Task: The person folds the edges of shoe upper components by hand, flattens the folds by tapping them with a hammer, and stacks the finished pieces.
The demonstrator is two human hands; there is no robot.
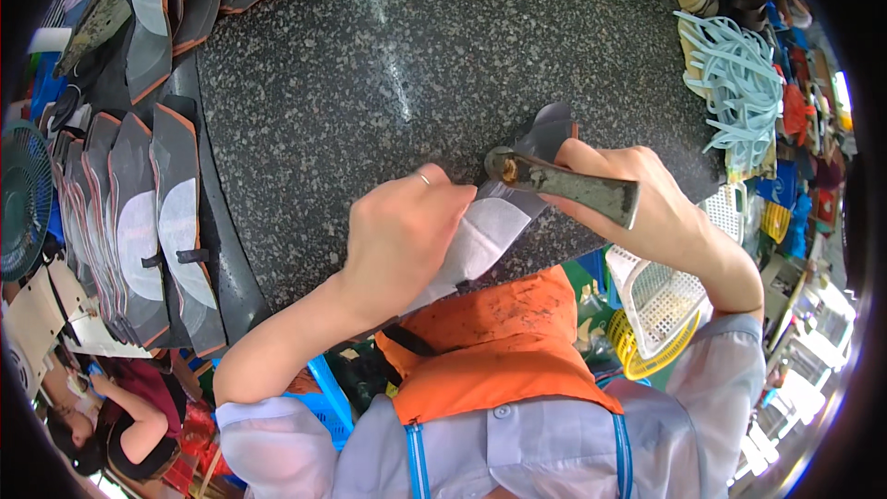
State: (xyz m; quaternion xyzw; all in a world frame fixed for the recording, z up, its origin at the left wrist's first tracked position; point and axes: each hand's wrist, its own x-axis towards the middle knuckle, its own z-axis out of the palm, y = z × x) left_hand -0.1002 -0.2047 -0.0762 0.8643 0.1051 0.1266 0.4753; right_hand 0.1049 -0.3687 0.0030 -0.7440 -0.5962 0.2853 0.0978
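Observation:
A shoe upper piece (494,229), dark grey with a whitish patch, lies across the near edge of a speckled stone slab (416,65). My left hand (397,236), a ring on one finger, is closed with its fingertips pinching the piece at its left side. In my right hand (661,189) is a hammer (577,190), its worn metal head hanging over the piece with the round face toward my left hand. The hammer's handle is hidden by my fingers. The far tip of the piece shows beyond my right hand.
Similar upper pieces (139,212) stand in rows at the left, with more (157,18) at the far left. Pale blue cords (739,79) hang at the right edge. White (647,300) and yellow baskets (637,365) sit below right. An orange apron (499,351) covers my lap. Another person (139,416) sits lower left.

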